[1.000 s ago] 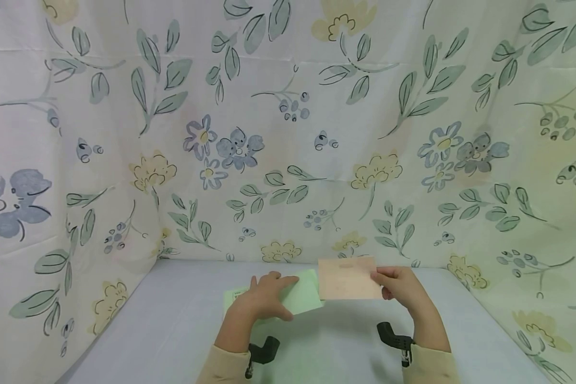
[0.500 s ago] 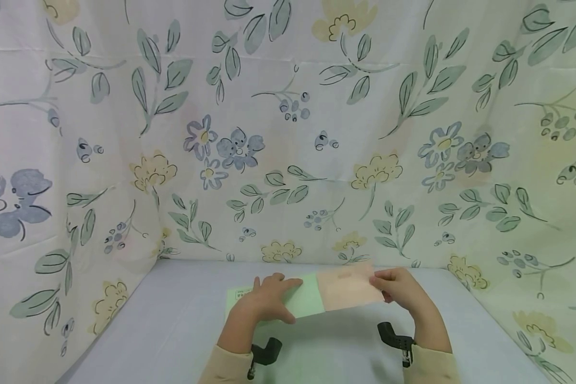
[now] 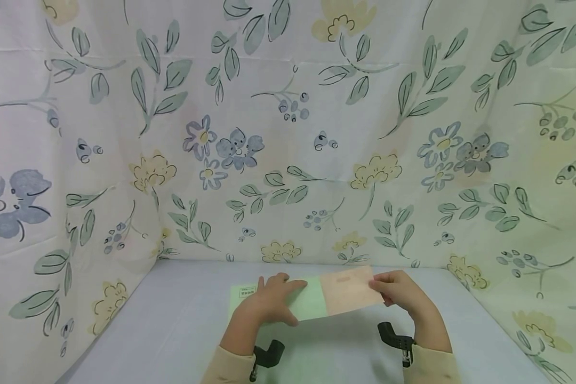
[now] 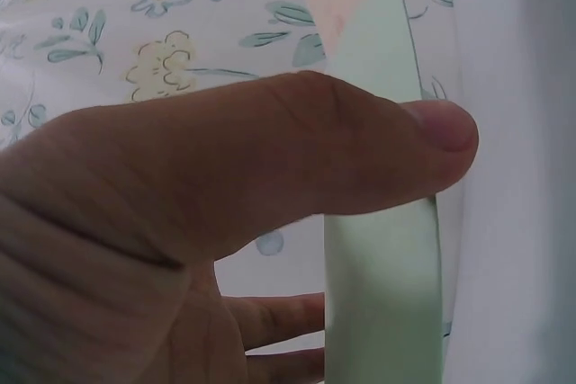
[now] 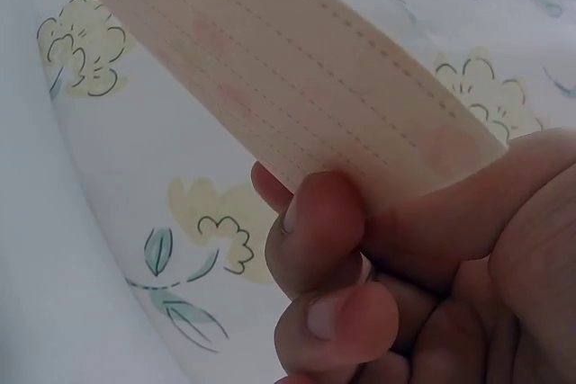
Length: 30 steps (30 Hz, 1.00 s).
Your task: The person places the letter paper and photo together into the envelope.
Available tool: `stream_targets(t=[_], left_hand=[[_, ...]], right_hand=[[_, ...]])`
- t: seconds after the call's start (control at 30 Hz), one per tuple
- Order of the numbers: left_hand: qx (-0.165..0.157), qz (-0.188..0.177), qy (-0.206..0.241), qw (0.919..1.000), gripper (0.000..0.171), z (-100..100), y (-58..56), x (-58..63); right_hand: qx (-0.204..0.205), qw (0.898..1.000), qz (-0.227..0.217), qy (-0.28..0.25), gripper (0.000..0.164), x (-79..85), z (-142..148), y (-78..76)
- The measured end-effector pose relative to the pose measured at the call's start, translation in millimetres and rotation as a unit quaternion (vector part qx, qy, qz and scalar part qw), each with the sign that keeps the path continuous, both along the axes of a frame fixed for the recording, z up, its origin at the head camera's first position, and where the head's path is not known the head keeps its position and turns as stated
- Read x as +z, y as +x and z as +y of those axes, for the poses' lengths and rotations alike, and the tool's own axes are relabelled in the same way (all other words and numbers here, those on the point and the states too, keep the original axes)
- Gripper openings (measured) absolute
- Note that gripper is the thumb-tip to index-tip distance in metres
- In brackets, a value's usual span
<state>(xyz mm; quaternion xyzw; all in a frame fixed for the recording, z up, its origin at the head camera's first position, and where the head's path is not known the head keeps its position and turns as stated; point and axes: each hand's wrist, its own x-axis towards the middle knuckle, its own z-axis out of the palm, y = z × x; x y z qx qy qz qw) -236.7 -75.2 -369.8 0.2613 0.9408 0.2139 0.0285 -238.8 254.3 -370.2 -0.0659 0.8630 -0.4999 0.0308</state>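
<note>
In the head view my left hand grips a pale green envelope bearing a small printed box at its left end. The left wrist view shows the thumb across the envelope's face, fingers on its other side. My right hand pinches the right end of a peach sheet of paper between thumb and curled fingers. Dashed lines and faint pink marks cover the sheet's side in the right wrist view. Its left end meets the envelope's right end; whether it sits inside or only overlaps, I cannot tell. Both are tilted, right side higher.
Beneath the hands lies a pale table. A flower-patterned curtain hangs behind it and along both sides. Each wrist carries a black camera mount.
A second ago the peach sheet was held level beside the tilted envelope; it has since dropped and tilted into line with it. Left hand and envelope have shifted slightly right and down.
</note>
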Motion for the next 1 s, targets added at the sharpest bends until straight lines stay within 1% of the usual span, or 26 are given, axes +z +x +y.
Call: stream_targets(t=[0.2,0.37,0.43,0.5,0.77,1.0], left_hand=[[0.004,0.005,-0.003,1.0000,0.083,0,0.7,0.2],[0.008,0.006,-0.001,1.0000,0.084,0,-2.2,-1.8],[0.005,0.004,0.001,1.0000,0.084,0,-2.6,-1.9],[-0.001,0.004,0.005,1.0000,0.084,-1,-2.5,-1.7],[-0.015,0.000,0.021,0.9997,0.082,-1,-1.4,-1.1],[-0.016,0.000,0.021,0.9997,0.082,0,-2.5,-2.8]], right_hand=[[-0.007,1.000,-0.015,-0.012,0.027,-3.3,1,-2.3],[-0.002,0.999,-0.029,-0.037,0.031,-4.3,1,-2.3],[0.006,0.998,-0.033,-0.046,0.030,-3.7,1,-2.0],[0.005,0.998,-0.038,-0.053,0.028,-3.7,2,-2.9],[-0.002,0.998,-0.040,-0.056,0.034,-6.0,-3,-6.6],[0.031,0.998,-0.027,-0.055,0.033,-4.3,-13,-6.8]])
